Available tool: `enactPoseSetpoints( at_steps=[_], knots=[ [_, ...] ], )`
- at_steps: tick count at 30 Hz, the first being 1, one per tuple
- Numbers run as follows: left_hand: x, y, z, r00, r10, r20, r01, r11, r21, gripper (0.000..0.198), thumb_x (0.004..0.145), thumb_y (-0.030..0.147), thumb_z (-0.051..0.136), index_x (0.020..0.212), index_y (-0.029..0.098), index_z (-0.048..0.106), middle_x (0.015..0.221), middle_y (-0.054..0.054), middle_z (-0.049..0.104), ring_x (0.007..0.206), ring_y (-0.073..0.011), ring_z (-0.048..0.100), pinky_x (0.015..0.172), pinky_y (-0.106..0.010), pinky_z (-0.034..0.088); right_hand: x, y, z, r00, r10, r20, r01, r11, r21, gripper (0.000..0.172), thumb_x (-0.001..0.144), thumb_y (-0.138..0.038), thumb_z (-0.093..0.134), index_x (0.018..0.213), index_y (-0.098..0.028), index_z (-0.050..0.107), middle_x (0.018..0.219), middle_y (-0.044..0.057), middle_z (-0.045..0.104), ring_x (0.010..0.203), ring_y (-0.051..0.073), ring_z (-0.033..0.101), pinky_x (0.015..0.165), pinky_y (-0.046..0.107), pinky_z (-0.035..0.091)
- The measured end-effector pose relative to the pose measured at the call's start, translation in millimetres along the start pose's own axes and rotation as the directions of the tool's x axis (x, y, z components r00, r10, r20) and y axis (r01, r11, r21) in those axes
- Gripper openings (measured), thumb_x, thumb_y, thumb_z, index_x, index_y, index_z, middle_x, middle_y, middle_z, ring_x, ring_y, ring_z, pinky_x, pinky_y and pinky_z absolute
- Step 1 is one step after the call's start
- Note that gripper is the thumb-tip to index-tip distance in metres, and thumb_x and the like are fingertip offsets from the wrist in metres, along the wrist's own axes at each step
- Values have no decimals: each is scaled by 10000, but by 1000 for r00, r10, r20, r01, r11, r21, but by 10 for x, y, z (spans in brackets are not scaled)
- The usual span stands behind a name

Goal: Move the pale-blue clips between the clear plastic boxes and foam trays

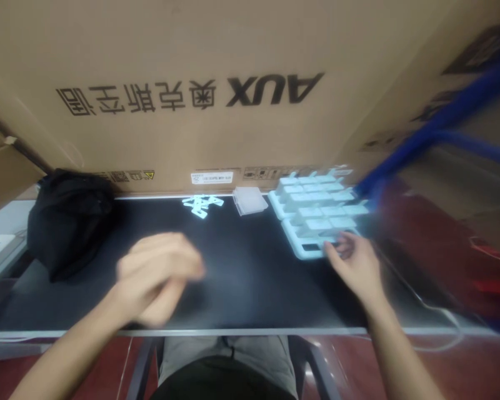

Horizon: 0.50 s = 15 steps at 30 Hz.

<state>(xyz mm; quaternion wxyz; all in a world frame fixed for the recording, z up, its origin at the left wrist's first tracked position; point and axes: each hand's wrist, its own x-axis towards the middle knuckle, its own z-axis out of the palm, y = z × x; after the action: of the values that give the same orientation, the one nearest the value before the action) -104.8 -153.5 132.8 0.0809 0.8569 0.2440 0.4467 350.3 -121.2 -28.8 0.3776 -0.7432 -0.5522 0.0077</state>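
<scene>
On the desk point(241, 289), at right, my half-curled right fingers point(332, 253) touch the blue rack point(290, 235); best steady it gently, level. My left fingers point(181, 261) curl; whether either grips, I can't tell.

Big black AUX letters point(275, 90) on a brown box point(200, 50)

The letters are turned about, so the A sits at the right end. Beside them, in the same black print, are five big Chinese characters point(135, 97), 奥克斯空调, also running from right to left. Lower down on the box is a white label point(211, 178), but its words are too tiny to read. Left of it are a yellow triangle sign point(149, 175) and a square code point(119, 176). Right of it are small picture signs point(270, 173), too fuzzy to make out.
</scene>
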Motion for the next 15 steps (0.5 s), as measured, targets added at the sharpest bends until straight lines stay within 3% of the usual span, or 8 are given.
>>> enactPoseSetpoints(
  at_steps=[3,7,12,15],
  knots=[
    [251,-725,469,953,-143,267,86,973,213,309,918,108,452,988,275,702,976,-32,747,911,-208,719,814,-388,617,80,71,-13,996,88,-12,-87,992,89,608,765,-640,642,1158,-188,537,852,79,657,714,262,649,791,463,549],
    [244,-1434,943,888,-268,374,96,902,420,273,941,142,466,1074,228,689,1131,-63,735,1091,-245,663,994,-430,547,256,122,-23,987,163,19,-164,979,122,772,659,-713,696,1187,-189,493,887,82,673,665,258,651,724,450,548],
    [308,-1845,1283,891,-295,346,88,859,505,326,996,226,481,1282,224,636,1387,-95,640,1293,-284,546,1133,-480,418,441,107,14,992,78,101,-76,997,-29,536,677,-710,655,887,-243,495,743,48,608,692,267,630,726,437,528],
    [360,-1968,1408,874,-326,361,79,827,557,325,1013,263,472,1290,224,637,1394,-107,628,1290,-291,535,1146,-487,381,482,135,61,993,28,118,-15,994,-105,439,733,-689,600,735,-283,431,648,34,549,693,278,614,691,427,520]
  ],
)
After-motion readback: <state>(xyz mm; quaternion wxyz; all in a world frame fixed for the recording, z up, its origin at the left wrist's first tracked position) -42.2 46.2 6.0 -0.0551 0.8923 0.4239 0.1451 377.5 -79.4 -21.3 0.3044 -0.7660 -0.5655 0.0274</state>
